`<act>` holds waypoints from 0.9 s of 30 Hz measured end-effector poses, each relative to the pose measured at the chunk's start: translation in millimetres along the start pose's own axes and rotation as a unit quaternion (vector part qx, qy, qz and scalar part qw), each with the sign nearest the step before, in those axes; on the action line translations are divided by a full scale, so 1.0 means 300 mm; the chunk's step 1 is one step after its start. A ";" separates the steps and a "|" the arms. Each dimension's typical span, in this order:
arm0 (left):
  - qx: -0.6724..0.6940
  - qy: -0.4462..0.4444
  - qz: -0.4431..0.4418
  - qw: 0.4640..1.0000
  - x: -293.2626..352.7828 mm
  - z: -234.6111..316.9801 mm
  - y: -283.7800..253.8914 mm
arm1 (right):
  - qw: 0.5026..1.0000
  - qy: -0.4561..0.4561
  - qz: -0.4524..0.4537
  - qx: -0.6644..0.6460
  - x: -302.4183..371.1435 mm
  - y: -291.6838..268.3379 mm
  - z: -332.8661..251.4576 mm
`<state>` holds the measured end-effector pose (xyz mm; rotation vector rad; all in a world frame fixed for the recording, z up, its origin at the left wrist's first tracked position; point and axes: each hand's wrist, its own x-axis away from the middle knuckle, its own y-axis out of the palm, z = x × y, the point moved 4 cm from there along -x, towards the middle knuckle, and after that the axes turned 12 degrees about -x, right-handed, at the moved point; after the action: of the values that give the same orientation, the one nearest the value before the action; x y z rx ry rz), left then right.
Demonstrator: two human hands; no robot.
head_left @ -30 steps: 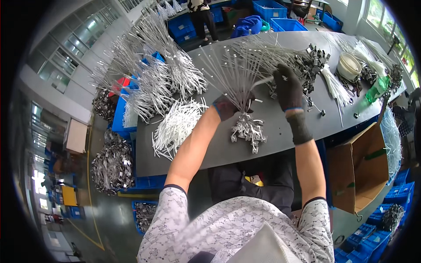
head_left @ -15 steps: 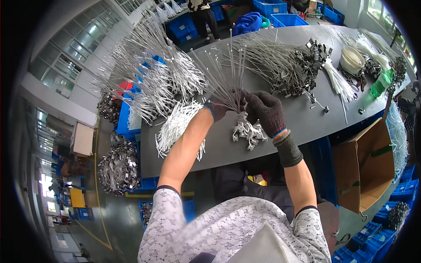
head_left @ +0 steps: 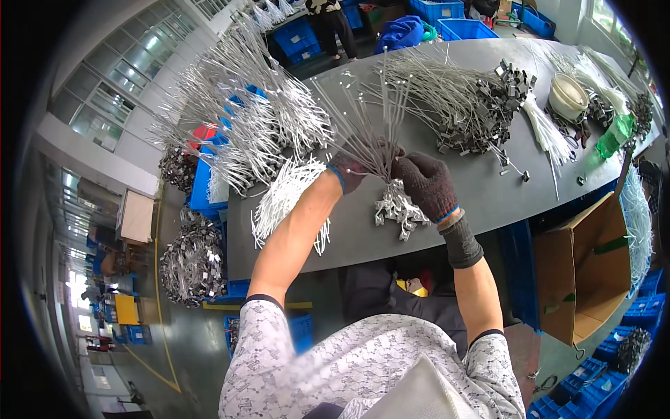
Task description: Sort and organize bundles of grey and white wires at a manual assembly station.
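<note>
Both my hands wear dark knit gloves and meet over the near part of the grey table (head_left: 342,241). My left hand (head_left: 352,171) is wrapped round a bundle of thin grey wires (head_left: 400,208), whose long ends fan upward and away. Silvery metal pieces cluster at its lower end, below my hands. Pressed against the bundle's right side, my right hand (head_left: 427,185) has its fingers bent together at the neck of the wires. What those fingertips pinch, if anything, is hidden. A pile of white strips (head_left: 283,206) lies left of my left hand.
Upright wire bundles (head_left: 279,105) crowd the left, beside a blue crate (head_left: 202,192). Farther back lie wires with dark metal ends (head_left: 474,105), white ties (head_left: 543,133), a pale bucket (head_left: 568,96) and a green bottle (head_left: 615,136). A cardboard box (head_left: 583,272) stands right of the table.
The view has shifted slightly. The wires' upper ends fan a little differently, and my right hand has turned slightly against the bundle. My left hand keeps its hold.
</note>
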<state>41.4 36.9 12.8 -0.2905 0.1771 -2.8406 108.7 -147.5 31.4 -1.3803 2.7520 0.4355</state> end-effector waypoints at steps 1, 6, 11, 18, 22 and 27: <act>-0.206 0.168 0.027 0.964 -0.007 0.013 -0.026 | 1.000 0.001 -0.002 -0.002 -0.006 0.004 0.024; -0.012 -0.051 -0.049 0.997 0.028 0.084 0.037 | 0.989 0.076 -0.010 -0.123 -0.021 -0.068 0.187; -0.402 0.195 -0.019 0.894 0.036 0.093 0.064 | 0.994 -0.051 -0.063 -0.076 -0.045 -0.045 0.194; -0.670 0.343 0.149 0.641 0.069 0.043 0.081 | 0.968 0.120 -0.031 -0.217 -0.052 -0.035 0.224; -0.376 0.229 0.175 0.881 0.109 -0.098 0.021 | 0.994 0.028 0.105 -0.013 -0.041 -0.125 0.294; 0.078 0.025 0.231 0.969 0.120 -0.192 0.033 | 0.994 0.010 0.097 0.040 -0.013 -0.150 0.301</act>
<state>-2.3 22.2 -38.2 -0.1240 0.0247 -2.3821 137.8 -146.3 -65.2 -1.1117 2.8963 0.3169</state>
